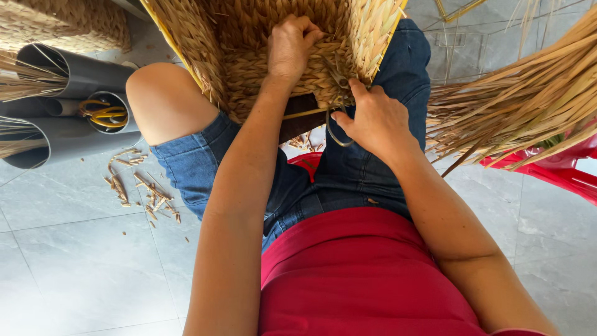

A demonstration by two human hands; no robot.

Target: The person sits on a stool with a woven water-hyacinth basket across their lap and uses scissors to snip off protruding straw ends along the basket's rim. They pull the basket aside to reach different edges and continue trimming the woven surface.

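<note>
Left hand (291,46) grip fisted tight on the weave inside the woven straw basket (249,56), which sits on the lap between the knees. Right hand (373,118) grip closed on scissors (339,106), blades at the basket edge. Loose straw bundle (522,99) right; straw clippings (140,190) on floor, grey pipes (68,106) left.

— Any room around you?
— My left side has bare floor (81,267) past the scraps (140,190). Grey pipes (68,106) block farther up.
— And right?
— The straw bundle (516,106) crowds my right hand (373,121); the basket (280,56) fills my lap.
</note>
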